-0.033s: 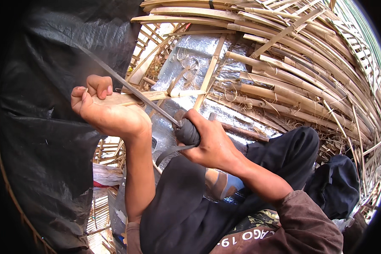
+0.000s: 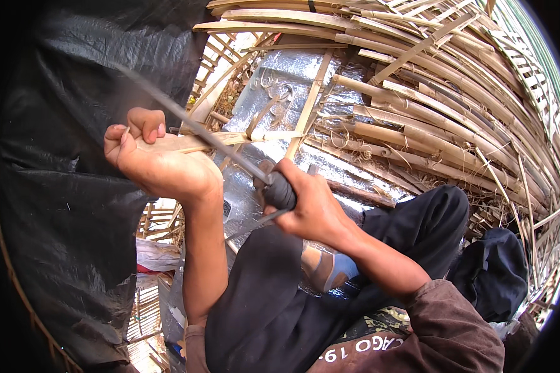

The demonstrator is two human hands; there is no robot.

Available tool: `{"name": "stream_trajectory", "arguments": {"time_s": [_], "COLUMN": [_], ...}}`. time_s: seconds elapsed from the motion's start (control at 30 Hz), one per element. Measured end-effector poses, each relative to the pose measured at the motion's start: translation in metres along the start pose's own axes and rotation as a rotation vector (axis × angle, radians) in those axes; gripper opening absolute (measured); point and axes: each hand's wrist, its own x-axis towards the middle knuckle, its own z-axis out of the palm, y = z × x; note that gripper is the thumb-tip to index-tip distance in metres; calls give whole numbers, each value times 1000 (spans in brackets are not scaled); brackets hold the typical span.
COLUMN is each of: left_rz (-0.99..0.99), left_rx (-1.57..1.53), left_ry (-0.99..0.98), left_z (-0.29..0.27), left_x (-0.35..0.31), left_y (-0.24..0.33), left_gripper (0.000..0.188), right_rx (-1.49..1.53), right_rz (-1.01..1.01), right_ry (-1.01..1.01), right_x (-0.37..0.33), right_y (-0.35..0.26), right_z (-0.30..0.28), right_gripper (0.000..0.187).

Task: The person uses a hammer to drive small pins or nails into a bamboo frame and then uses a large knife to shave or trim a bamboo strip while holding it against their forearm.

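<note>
My left hand (image 2: pixel 168 168) is closed around one end of a pale split bamboo strip (image 2: pixel 179 143), which points away to the right. In my right hand (image 2: pixel 315 208) is a long, narrow knife (image 2: pixel 180 115), its handle wrapped in dark rubber-like strapping. A loose tail of the strapping hangs from the grip toward my knee. The blade slants up and left, crossing over the strip just right of my left fingers. It is smeared by motion, so I cannot tell whether its edge touches the bamboo.
Stacked split bamboo (image 2: pixel 410 137) fills the upper right. A silvery sheet (image 2: pixel 255 102) with curled shavings lies ahead, a bamboo slat (image 2: pixel 311 102) across it. Black plastic sheeting (image 2: pixel 62 205) hangs at the left. My bent legs (image 2: pixel 255 280) are below my hands.
The knife has shifted slightly, its blade now more blurred and a little farther right along the strip. The strapping tail has swung. My left hand and the bamboo stay put.
</note>
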Motion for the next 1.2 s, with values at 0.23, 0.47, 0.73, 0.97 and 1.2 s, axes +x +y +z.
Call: {"name": "stream_trajectory", "arguments": {"time_s": [0.23, 0.47, 0.73, 0.97, 1.2], "left_rz": [29, 118, 11, -54, 80], "left_rx": [-4, 89, 71, -1, 5], "left_ry": [22, -59, 72, 114, -58], "left_z": [-1, -1, -8, -9, -3], "left_x": [3, -1, 3, 18, 3], "left_y": [-6, -3, -3, -5, -6], "left_gripper": [16, 18, 22, 13, 18], "right_rx": [-123, -152, -64, -208, -211], "right_rz": [53, 164, 41, 134, 224], "right_ry": [22, 77, 55, 62, 90], "right_x": [5, 10, 0, 8, 8], "right_y": [12, 61, 23, 51, 93], "right_z": [-3, -1, 10, 12, 0], "right_gripper": [34, 30, 33, 35, 35]}}
